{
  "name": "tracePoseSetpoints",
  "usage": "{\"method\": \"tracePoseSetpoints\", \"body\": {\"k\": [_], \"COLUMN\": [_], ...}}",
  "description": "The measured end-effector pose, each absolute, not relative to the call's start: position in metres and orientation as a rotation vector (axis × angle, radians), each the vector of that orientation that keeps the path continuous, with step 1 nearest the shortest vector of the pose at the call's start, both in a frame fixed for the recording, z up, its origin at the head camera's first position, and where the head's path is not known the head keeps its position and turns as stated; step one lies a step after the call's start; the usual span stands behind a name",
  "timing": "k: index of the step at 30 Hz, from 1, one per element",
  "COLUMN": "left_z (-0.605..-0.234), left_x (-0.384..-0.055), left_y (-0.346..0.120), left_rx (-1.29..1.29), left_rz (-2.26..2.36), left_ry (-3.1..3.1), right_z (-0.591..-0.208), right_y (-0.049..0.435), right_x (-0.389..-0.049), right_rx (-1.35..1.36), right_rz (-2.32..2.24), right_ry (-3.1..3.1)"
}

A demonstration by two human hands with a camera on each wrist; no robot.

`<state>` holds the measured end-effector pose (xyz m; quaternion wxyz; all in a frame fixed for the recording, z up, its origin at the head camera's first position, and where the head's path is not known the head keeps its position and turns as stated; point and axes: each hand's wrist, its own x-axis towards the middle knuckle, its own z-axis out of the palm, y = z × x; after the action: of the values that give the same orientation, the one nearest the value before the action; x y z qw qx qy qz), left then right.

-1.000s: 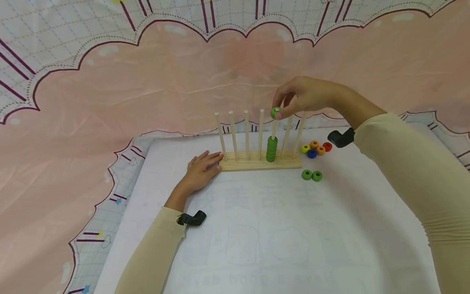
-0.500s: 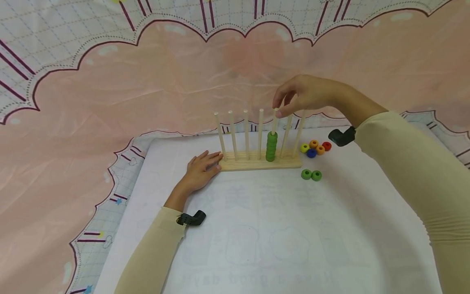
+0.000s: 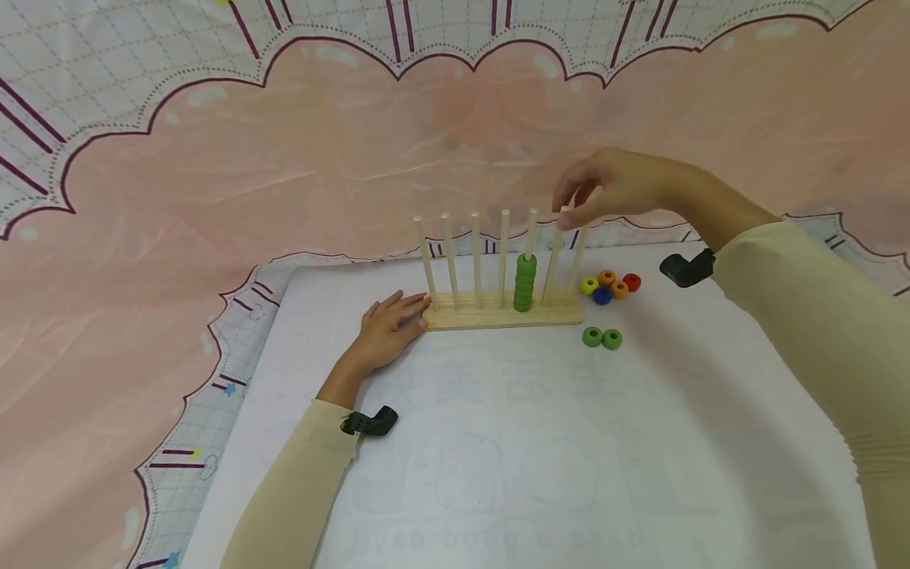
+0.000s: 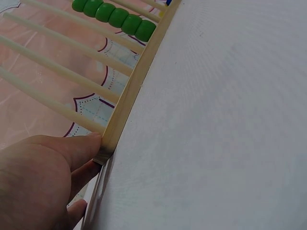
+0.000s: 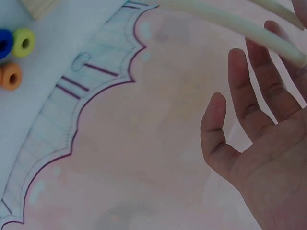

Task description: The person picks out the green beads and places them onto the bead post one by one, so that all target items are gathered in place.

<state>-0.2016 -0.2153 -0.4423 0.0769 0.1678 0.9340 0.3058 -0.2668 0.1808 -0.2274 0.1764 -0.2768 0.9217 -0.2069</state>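
A wooden abacus base (image 3: 469, 318) with a row of upright pegs stands on the white surface. Several green beads (image 3: 524, 283) are stacked on the third peg from the right. My left hand (image 3: 387, 330) rests at the base's left end; in the left wrist view its thumb (image 4: 79, 149) touches the edge there. My right hand (image 3: 618, 183) is at the top of the second peg from the right (image 3: 551, 265), with no bead visible in it. In the right wrist view its fingers (image 5: 245, 91) are loosely bent and apart beside a peg.
Two green beads (image 3: 602, 337) lie in front of the base's right end. Behind them is a cluster with a blue bead (image 3: 602, 295), a yellow bead (image 3: 589, 285), a red bead (image 3: 632, 282) and two orange ones. A pink patterned cloth (image 3: 341, 158) hangs behind.
The green bead pinched at the top of the peg has dropped onto the stack. My right hand has since shifted right to the neighbouring peg. The left hand stays put.
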Motion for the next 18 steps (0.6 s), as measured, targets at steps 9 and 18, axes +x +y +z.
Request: {"method": "tracePoseSetpoints", "body": {"k": [9, 18], "left_z": [-0.444, -0.445], "left_x": [-0.203, -0.204], "left_y": [-0.216, -0.215], "left_rx": [0.512, 0.499], "left_rz": [0.909, 0.901], "left_ry": [2.811, 2.813], "right_z": [-0.249, -0.283], "right_y": [0.212, 0.237], "right_x": [-0.258, -0.248], "right_rx": [-0.711, -0.617], "right_rz": [-0.500, -0.598], "right_ry": [2.611, 2.540]}}
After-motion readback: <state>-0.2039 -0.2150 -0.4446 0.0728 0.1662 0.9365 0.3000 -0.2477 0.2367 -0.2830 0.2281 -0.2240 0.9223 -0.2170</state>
